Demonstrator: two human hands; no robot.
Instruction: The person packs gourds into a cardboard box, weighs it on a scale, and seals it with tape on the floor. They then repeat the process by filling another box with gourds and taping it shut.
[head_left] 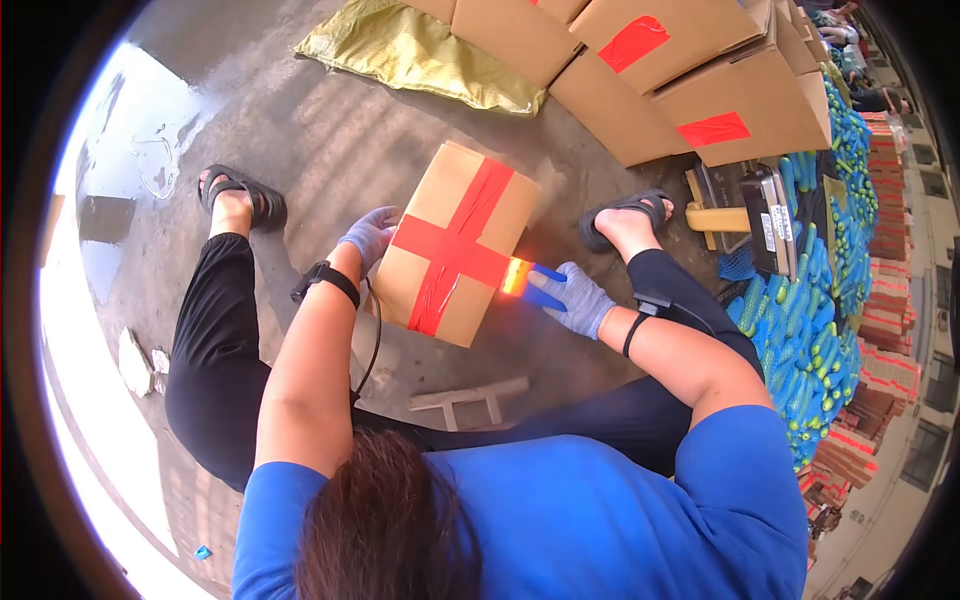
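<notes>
A cardboard box (408, 270) with crossing strips of red tape (455, 250) is tilted between my feet. My left hand (370, 238), in a pale glove, grips its left side, with the fingertips partly hidden by the box. On the opposite side is my right hand (582, 300), also gloved, its fingers closed round a blue and glowing orange object (518, 278) that I cannot make out clearly. The orange end meets the box's right edge by the tape. Black bands with small devices are on both wrists.
Taped cartons (690, 80) are stacked at the upper right, beside a yellow woven sack (420, 55). A weighing scale (768, 220) stands right of my foot. Green produce in blue netting (790, 340) is heaped beyond. A low wooden frame (470, 400) lies nearby; the floor (150, 140) is wet.
</notes>
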